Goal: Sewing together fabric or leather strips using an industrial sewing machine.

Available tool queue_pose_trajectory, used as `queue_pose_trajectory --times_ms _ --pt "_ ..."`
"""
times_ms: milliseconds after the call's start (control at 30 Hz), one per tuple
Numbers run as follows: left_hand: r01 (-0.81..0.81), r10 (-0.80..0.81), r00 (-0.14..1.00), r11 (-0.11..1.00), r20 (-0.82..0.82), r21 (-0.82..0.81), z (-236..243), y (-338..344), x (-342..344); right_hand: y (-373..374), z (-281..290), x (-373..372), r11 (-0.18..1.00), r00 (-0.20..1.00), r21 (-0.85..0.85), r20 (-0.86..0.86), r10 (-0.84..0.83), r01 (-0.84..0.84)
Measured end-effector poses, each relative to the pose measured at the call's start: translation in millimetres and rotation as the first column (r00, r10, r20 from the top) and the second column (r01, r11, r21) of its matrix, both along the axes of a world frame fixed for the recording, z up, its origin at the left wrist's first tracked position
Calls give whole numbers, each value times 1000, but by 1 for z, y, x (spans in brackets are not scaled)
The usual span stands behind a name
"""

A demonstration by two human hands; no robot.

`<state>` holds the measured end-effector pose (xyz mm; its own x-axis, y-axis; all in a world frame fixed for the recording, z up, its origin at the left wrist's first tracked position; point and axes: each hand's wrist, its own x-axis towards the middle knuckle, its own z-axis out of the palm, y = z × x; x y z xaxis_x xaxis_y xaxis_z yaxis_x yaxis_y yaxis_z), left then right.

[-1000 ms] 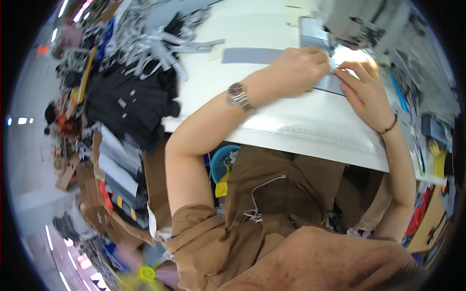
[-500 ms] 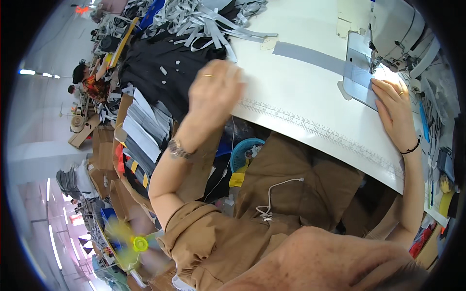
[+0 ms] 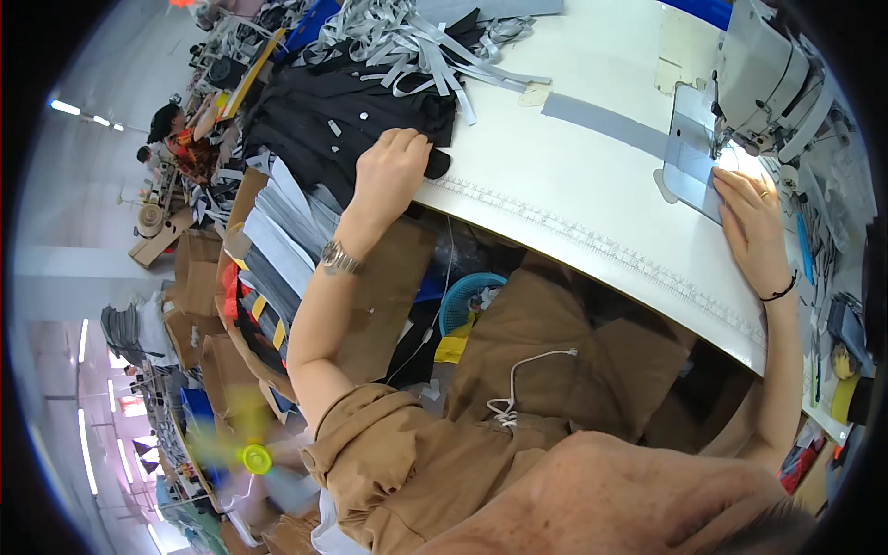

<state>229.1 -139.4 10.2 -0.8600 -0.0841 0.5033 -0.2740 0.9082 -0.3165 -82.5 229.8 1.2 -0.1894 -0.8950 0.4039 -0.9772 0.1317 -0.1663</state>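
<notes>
My left hand (image 3: pixel 390 178), with a watch at the wrist, is closed at the near edge of the black fabric (image 3: pixel 305 111) heaped on the table's left. A dark rounded flap of that fabric shows beside its curled fingers; the fingertips are hidden. My right hand (image 3: pixel 751 222) lies flat, fingers stretched out, at the sewing machine's shiny metal plate (image 3: pixel 692 157). Its fingertips are close to the lit needle area of the sewing machine (image 3: pixel 763 79). A grey band (image 3: pixel 606 122) runs across the white tabletop (image 3: pixel 555 176) to the plate.
Grey strips (image 3: pixel 407 42) lie tangled behind the black fabric. A box of stacked grey cloth pieces (image 3: pixel 277 231) stands left of the table. Below the table edge is a blue basket (image 3: pixel 460 303). A yellow-green fan (image 3: pixel 256 459) is at lower left. People work at far left.
My left hand has drawn back slightly to the left, onto the black fabric's edge, and a dark flap now shows beside it. The right hand stays at the plate. The view has shifted a little.
</notes>
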Motion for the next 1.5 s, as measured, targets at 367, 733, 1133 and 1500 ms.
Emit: queue_pose_trajectory --times_ms 367,733,1133,1500 --pt "492 -493 870 861 22 -130 -1 110 -79 2 2 2 1000 999 7 14 -30 30" --pt "575 -637 770 666 -39 475 -4 130 -88 1 -16 -4 995 995 -39 -41 -92 91" --pt "115 -553 818 426 157 897 35 162 -172 0 -23 5 985 983 -103 -105 -152 141" --pt "74 -456 880 405 130 911 -4 125 -243 2 -14 9 987 985 -40 -69 -157 154"
